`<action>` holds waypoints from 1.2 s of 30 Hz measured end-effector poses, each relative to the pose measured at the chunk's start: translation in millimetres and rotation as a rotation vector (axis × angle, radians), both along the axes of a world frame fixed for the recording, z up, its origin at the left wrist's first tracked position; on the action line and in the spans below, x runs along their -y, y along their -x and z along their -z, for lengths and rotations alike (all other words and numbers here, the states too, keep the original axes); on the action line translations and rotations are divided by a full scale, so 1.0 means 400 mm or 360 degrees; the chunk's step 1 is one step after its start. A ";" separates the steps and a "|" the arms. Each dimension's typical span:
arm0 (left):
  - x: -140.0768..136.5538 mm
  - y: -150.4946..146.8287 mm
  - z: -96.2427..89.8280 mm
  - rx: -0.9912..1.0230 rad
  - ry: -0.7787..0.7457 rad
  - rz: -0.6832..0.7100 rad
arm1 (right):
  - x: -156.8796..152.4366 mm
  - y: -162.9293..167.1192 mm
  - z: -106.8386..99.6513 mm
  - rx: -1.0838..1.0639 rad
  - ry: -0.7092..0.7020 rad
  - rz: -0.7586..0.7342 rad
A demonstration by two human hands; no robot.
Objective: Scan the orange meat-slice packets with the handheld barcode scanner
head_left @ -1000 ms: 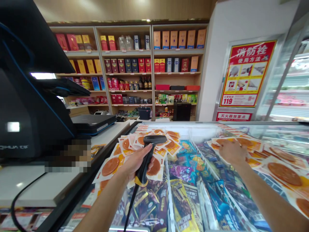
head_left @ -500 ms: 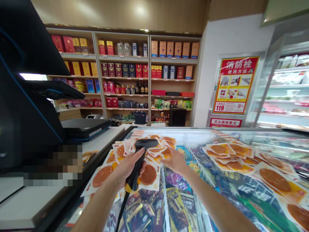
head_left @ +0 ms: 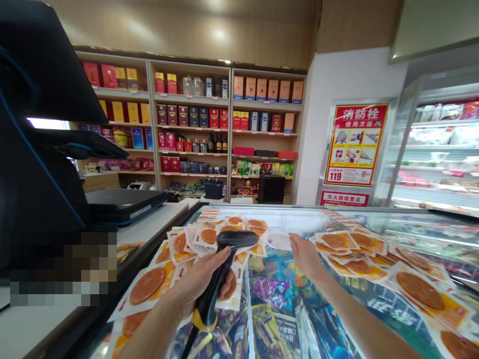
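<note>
My left hand [head_left: 205, 279] is closed around the handle of a black and yellow barcode scanner [head_left: 215, 289], whose head lies over the packets. My right hand [head_left: 307, 257] pinches the edge of a flat packet [head_left: 279, 239], pale side up and a little blurred, above the freezer's glass. On the left part of the glass lies a pile of flat packets [head_left: 149, 284], each with a round orange-brown slice inside. A second pile of such packets [head_left: 361, 267] spreads over the right part of the glass. The fingers of my left hand are partly hidden behind the scanner.
The glass-topped freezer [head_left: 224, 208] holds colourful wrapped goods and a white wire divider [head_left: 249, 309]. Along the left stands a counter [head_left: 149, 224] with a black till screen [head_left: 48, 65]. Shelves with boxes [head_left: 190, 99] line the back wall; a red poster [head_left: 357, 144] hangs right.
My right hand has moved rightward from the left pile and now carries a packet. The scanner has shifted slightly right and down in view, still in my left hand.
</note>
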State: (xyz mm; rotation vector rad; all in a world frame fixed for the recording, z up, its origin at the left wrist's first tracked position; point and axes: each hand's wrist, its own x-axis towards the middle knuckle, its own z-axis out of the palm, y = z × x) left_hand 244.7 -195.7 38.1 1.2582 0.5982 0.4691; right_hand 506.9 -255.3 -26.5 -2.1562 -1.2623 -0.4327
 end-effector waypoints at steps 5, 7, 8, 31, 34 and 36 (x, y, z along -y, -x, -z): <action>0.004 -0.007 0.008 0.0039 0.0036 0.0049 | 0.013 -0.035 -0.004 -0.0708 -0.0439 -0.0058; 0.004 -0.007 0.011 0.0037 0.0036 0.0067 | 0.007 -0.033 0.001 -0.0901 -0.0531 -0.0120; 0.003 -0.007 0.013 0.0043 0.0027 0.0070 | 0.004 -0.032 0.004 -0.0948 -0.0558 -0.0144; 0.014 -0.004 0.013 0.0079 -0.0028 0.0132 | -0.003 -0.029 0.017 -0.1080 -0.0687 -0.0182; 0.016 -0.003 0.013 0.0124 -0.0006 0.0158 | -0.005 -0.029 0.021 -0.1061 -0.0637 -0.0160; 0.016 -0.003 0.014 0.0142 -0.0011 0.0148 | -0.008 -0.026 0.024 -0.1073 -0.0624 -0.0179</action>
